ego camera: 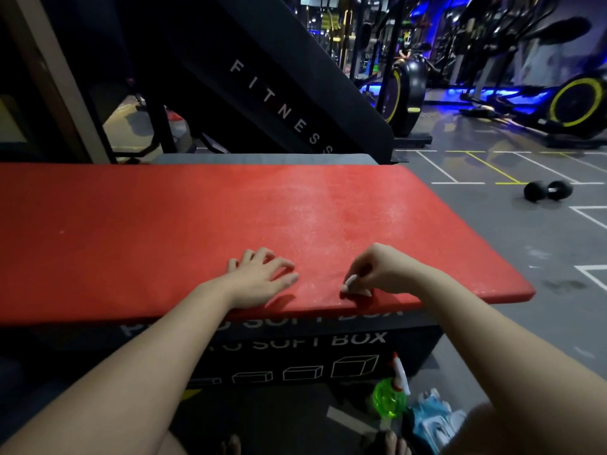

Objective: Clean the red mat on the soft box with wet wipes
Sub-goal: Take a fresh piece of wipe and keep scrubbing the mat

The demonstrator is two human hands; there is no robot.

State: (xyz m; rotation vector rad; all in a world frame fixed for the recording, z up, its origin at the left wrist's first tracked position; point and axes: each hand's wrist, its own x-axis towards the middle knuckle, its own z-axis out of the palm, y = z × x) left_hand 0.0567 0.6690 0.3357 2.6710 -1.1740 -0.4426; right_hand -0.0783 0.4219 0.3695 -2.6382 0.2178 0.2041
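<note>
The red mat point(203, 224) lies across the top of a black soft box point(295, 359) and overhangs it on the right. My left hand point(262, 275) rests flat on the mat near its front edge, fingers spread. My right hand point(374, 270) is a little to the right, its fingers curled round a small crumpled white wet wipe point(349, 284) that touches the mat close to the front edge. A pale dusty streak shows on the mat's right half.
A green spray bottle point(392, 394) and a blue-white wipes pack point(433, 418) lie on the grey floor by the box's lower right. A black dumbbell point(548, 191) sits on the floor to the right. A black fitness machine point(279, 103) stands behind the mat; exercise bikes point(571, 106) are further back.
</note>
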